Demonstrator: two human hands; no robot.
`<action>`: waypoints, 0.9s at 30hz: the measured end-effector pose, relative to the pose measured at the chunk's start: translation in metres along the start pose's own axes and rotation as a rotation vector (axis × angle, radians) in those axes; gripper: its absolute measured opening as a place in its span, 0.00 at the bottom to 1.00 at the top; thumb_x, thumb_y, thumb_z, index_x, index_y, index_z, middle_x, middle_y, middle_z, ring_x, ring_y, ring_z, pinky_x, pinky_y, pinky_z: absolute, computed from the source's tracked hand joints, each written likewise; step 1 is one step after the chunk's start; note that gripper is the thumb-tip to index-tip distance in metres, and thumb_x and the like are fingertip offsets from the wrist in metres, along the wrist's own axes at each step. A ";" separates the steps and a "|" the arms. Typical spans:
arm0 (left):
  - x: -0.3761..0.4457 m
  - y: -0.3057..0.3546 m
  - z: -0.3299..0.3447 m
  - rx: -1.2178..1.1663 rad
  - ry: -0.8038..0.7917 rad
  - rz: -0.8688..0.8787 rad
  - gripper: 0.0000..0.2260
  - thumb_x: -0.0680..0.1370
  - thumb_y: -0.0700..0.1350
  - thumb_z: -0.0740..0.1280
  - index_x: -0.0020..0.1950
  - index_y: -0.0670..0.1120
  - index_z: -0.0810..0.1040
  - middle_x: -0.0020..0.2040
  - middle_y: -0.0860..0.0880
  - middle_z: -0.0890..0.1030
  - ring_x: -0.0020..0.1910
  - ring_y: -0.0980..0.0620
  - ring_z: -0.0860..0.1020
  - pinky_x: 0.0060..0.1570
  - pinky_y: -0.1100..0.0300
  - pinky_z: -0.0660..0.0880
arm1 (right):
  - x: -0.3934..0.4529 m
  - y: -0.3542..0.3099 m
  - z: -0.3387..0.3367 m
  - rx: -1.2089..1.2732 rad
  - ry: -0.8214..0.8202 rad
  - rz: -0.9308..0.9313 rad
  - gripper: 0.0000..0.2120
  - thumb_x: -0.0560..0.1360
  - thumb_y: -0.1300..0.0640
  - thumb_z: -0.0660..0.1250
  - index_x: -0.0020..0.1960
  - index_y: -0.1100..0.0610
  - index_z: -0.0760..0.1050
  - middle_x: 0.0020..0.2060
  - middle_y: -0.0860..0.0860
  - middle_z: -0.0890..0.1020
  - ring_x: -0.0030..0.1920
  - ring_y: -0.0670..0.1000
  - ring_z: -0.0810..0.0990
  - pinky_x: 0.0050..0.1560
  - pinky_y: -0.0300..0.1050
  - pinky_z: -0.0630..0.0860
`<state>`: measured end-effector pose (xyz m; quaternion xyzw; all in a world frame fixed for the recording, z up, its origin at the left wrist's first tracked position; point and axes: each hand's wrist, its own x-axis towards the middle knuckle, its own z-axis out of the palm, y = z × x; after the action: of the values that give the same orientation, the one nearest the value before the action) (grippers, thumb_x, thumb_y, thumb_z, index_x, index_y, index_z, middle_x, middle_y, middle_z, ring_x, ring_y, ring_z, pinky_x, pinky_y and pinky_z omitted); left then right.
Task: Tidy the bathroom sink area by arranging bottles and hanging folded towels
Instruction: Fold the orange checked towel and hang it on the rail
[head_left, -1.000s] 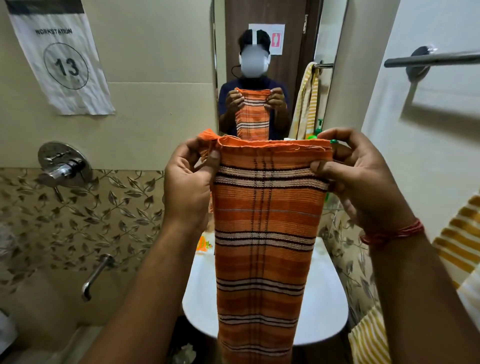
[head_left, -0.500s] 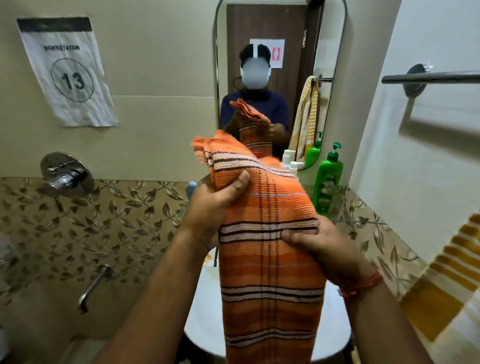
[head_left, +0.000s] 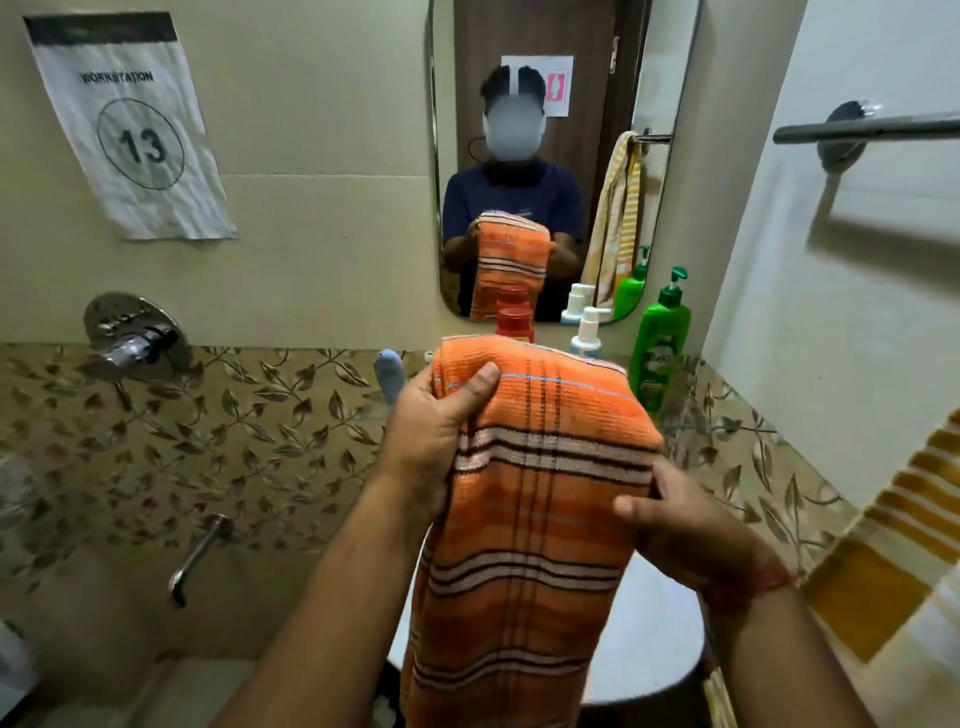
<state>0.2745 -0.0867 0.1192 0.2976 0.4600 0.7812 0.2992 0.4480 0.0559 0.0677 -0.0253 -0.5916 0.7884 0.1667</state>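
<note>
Over the white sink (head_left: 654, 639), seen from the head camera, an orange striped towel (head_left: 530, 493) is held up in front of the person, folded over at the top so that its doubled length hangs down past the basin's front edge. The left hand (head_left: 434, 436) grips the towel's upper left edge, thumb pressed flat on the front of the cloth and the other fingers curled behind it. The right hand (head_left: 675, 525) holds the right edge lower down, thumb across the front and fingers wrapped round the back. Behind the towel, against the wall below the mirror (head_left: 545, 156), stand a red-capped bottle (head_left: 514, 325), a white spray bottle (head_left: 587, 332) and a green pump bottle (head_left: 660, 348), close together in a row. A bare towel bar (head_left: 872, 130) is fixed to the right wall, and a yellow striped towel (head_left: 893, 551) hangs at the right edge.
</note>
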 end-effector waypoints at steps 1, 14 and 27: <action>0.003 0.004 -0.001 0.000 0.009 -0.005 0.07 0.80 0.41 0.67 0.56 0.41 0.79 0.45 0.42 0.86 0.41 0.46 0.86 0.36 0.56 0.82 | 0.002 0.004 0.004 -0.045 0.070 -0.018 0.34 0.64 0.64 0.78 0.67 0.63 0.71 0.61 0.64 0.80 0.63 0.67 0.77 0.57 0.57 0.79; -0.001 -0.022 -0.017 0.273 0.052 0.052 0.25 0.69 0.49 0.76 0.64 0.42 0.75 0.56 0.43 0.85 0.56 0.44 0.84 0.56 0.47 0.81 | 0.015 -0.023 0.006 -0.126 0.125 -0.032 0.30 0.70 0.66 0.69 0.70 0.56 0.66 0.60 0.59 0.81 0.60 0.61 0.81 0.55 0.53 0.81; 0.013 -0.009 -0.013 0.488 0.083 0.102 0.37 0.75 0.45 0.75 0.79 0.57 0.60 0.65 0.54 0.70 0.65 0.52 0.76 0.64 0.53 0.76 | 0.027 -0.037 -0.003 -0.217 0.462 -0.033 0.42 0.69 0.68 0.72 0.76 0.48 0.58 0.60 0.60 0.79 0.57 0.61 0.82 0.55 0.59 0.81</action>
<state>0.2585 -0.0804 0.1081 0.3515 0.6313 0.6727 0.1594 0.4323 0.0756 0.1053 -0.2126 -0.6195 0.6906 0.3066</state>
